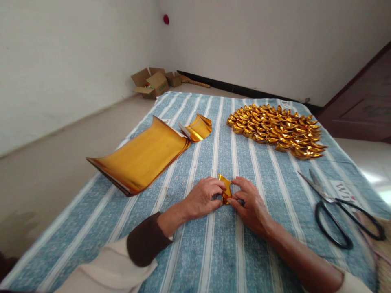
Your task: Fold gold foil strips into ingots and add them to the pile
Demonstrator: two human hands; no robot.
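Observation:
A small piece of shiny gold foil paper (226,188), partly folded, sits between my two hands on the striped cloth. My left hand (205,197) pinches its left side between thumb and fingers. On the right side, the fingertips and thumb of my right hand (249,202) grip the same piece. Beyond my left hand lies a stack of large gold paper sheets (143,156) with curled edges. Against its far right corner rests a smaller curved stack of gold paper (198,128). Many folded gold paper ingots (271,128) stand in packed rows at the far right.
Scissors (328,198) with black handles lie partly spread at the right, near a white label on the blue striped tablecloth (195,252). Cardboard boxes (152,83) stand on the floor past the table's far left corner. A dark red door (363,97) is at the right.

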